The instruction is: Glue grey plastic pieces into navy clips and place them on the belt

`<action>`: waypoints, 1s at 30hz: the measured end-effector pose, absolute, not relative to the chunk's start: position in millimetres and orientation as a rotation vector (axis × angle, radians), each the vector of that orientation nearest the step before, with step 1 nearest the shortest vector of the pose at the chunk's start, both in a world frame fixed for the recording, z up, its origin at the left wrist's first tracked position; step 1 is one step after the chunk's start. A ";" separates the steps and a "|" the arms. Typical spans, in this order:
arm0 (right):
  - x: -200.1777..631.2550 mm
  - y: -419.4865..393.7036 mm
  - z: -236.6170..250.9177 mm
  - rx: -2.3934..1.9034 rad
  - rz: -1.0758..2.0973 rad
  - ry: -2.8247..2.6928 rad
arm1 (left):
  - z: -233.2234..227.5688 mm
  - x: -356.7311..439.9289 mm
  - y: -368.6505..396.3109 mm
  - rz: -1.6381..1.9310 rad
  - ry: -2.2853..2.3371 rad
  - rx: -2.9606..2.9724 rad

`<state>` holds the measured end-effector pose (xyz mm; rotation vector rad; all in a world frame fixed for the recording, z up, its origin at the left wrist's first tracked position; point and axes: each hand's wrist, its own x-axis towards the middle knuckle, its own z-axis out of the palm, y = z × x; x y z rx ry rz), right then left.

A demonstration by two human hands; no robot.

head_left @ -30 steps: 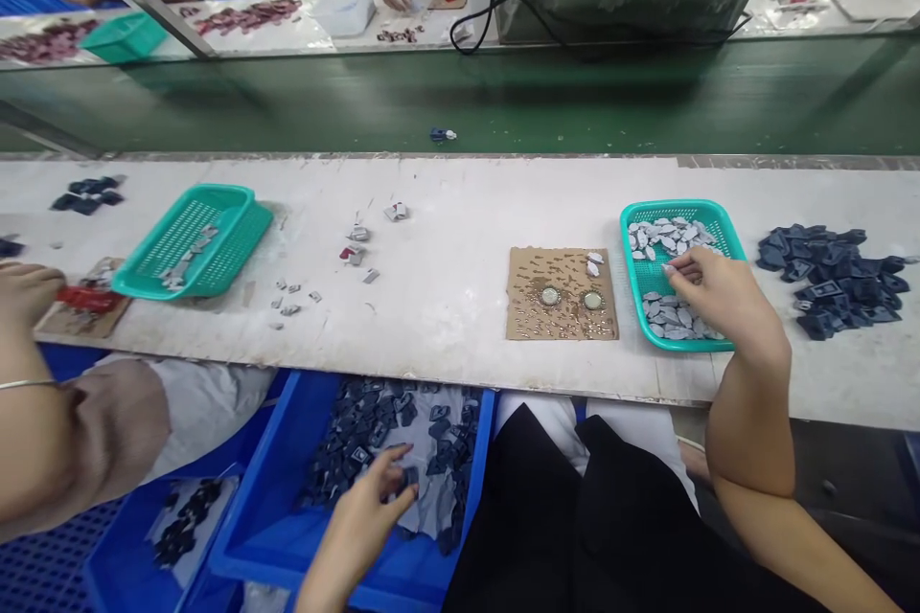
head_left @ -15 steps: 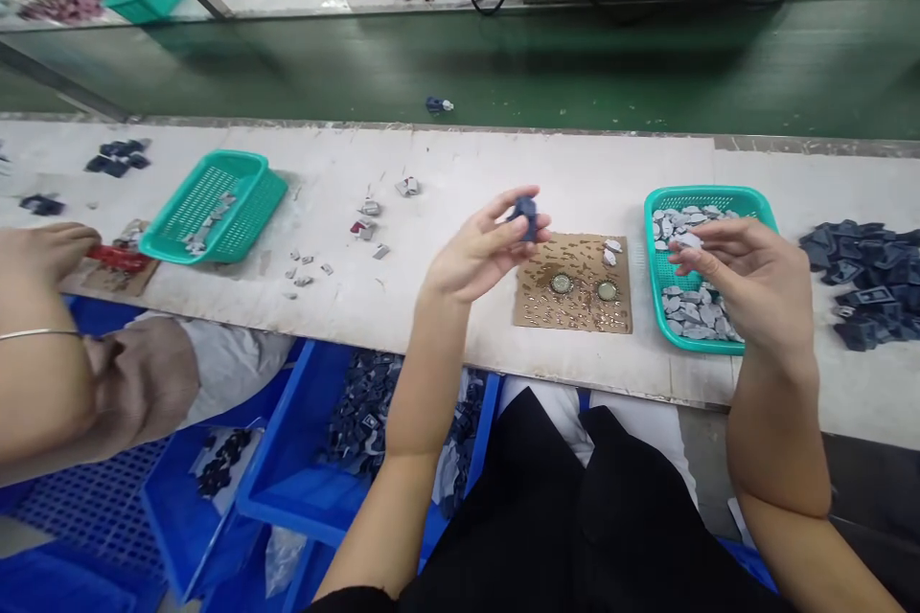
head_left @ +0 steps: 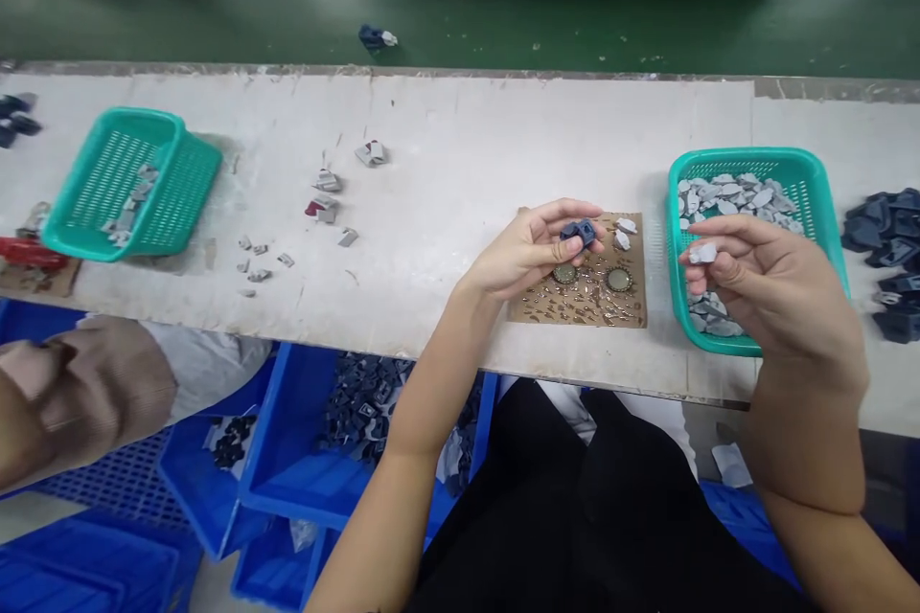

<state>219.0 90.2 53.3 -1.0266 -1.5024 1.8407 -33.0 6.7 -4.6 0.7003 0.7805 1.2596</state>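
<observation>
The left hand (head_left: 528, 254) pinches a small dark blue part (head_left: 579, 232) between thumb and fingertips at centre frame, held just above the left edge of a brown cardboard pad (head_left: 575, 302) on the white bench (head_left: 446, 163). The right hand (head_left: 762, 292), right of centre, closes thumb and forefinger on a small pale grey piece (head_left: 702, 253) and hovers over the near rim of a teal basket (head_left: 812, 182) filled with more of the same grey pieces. The two hands stand apart, each with its part lifted clear of the bench.

Both grips are fingertip pinches on tiny parts, so a slip looks the likeliest fault: the grey piece would probably fall back among the lookalikes in the basket, while the blue part could bounce off the pad, which carries two round metal caps (head_left: 618, 279) and scattered small bits, or drop past the bench edge toward the blue bin (head_left: 287, 488) of dark parts at lower centre. A loose pile of dark parts (head_left: 887, 230) lies at the right edge; another teal basket (head_left: 126, 182) sits at upper left, with grey scraps (head_left: 323, 206) strewn between. A neighbouring person's sleeve (head_left: 86, 393) shows at lower left.
</observation>
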 end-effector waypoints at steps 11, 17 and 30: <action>220.9 86.0 52.5 -1.016 1.509 -1.681 | 0.5 -33.1 6.4 1.160 0.859 0.669; 209.0 64.1 40.1 -0.744 0.374 -2.393 | -4.3 -37.7 9.6 1.331 0.963 0.542; 203.0 68.2 30.1 -0.569 0.118 -2.711 | 16.6 -37.2 13.6 1.377 1.028 0.420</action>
